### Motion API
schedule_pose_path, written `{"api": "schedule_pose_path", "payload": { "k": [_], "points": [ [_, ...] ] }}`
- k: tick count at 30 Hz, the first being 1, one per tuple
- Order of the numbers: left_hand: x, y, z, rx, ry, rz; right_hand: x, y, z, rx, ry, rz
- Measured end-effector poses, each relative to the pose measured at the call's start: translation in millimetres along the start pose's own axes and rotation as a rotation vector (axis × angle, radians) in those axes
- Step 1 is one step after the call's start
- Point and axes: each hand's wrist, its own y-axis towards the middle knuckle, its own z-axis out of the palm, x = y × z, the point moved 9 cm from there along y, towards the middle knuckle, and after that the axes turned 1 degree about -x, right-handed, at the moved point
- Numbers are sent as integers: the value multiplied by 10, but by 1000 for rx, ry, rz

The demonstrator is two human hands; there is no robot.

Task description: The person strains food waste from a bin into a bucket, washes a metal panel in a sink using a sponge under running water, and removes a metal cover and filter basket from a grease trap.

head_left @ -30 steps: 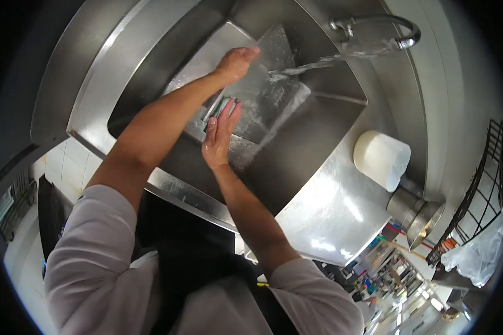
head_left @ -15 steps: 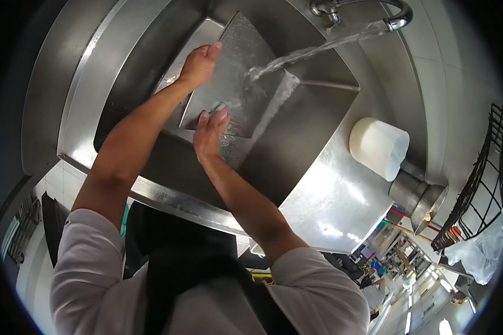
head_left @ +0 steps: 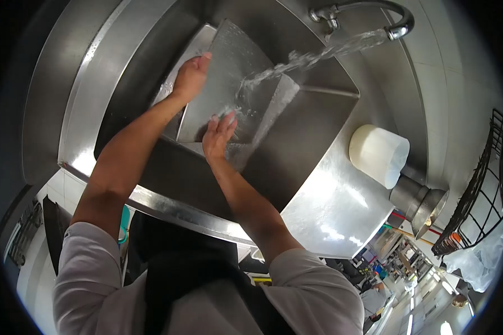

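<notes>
My far-off left grip pinches the metal sheet in the sink, my right grip lies loose on it — if it holds anything, I can't tell — and the sheet's wet but not yet out of the water.

Both bare forearms stretch forward, the left hand curled, the right hand nearer the body, fingers extended.

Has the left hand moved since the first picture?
Yes. Judged against the tap, the left hand is now farther away, toward the picture's left side.
</notes>
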Motion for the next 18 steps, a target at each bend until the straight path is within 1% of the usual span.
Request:
{"api": "schedule_pose_path", "payload": {
  "k": [2,3,5,7,8,10,12,13,14,15,17,18],
  "points": [
    [-168,-23,23,61,51,-10,660,341,-189,-75,140,-230],
    [-221,17,21,38,50,55,789,573,-277,-115,206,-338],
    [-282,106,-6,-18,50,183,561,1249,-195,-136,256,-423],
    [-321,105,27,56,48,125,-205,1859,-75,-206,143,-239],
    [-348,115,39,78,60,99,-607,2064,-65,-125,142,-179],
    [-322,136,27,97,85,62,-1175,1962,3,-125,357,-5],
    [-128,177,-7,66,86,41,-1531,1497,77,-192,290,46],
    [-80,168,24,58,83,40,-1540,1229,127,-180,13,-13],
    [-88,154,53,55,79,29,-1222,900,76,-134,-8,-56],
    [-82,106,41,42,80,16,-718,567,20,-82,-24,-105],
    [-129,-40,-21,49,89,3,243,64,-74,-119,119,-386],
    [-184,-96,-20,60,92,13,690,115,-212,-20,207,-399]
  ]
}}
